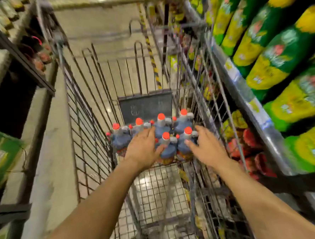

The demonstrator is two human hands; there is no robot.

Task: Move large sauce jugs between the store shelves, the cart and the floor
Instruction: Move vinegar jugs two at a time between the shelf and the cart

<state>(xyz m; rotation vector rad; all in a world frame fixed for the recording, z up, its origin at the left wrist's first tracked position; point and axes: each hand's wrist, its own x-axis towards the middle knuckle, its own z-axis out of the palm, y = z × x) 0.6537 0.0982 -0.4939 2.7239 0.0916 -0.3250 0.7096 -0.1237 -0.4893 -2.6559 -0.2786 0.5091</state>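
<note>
1. Six jugs [162, 126] with red caps, standing upright in two rows at the far end of the cart [89, 108], just under and beyond both hands.
2. Left hand [143, 149] spread flat, fingers straight, resting on or just above a back-row jug, thumb touching the front left jug [166, 148]; grasping nothing.
3. Right hand [206, 146] released too, fingers extended, just right of the front right jug [185, 141], thumb at its shoulder; contact hard to tell through blur.
4. Near half of the cart floor, below the forearms, bare wire.
5. Green-and-yellow bags [271, 60] stacked on the shelf [243, 95] right of the right hand; darker shelving left of the left hand.
6. Judged progress: cart loaded with a batch, no jug in hand, none seen on the floor; next lift or shift not yet begun.
</note>
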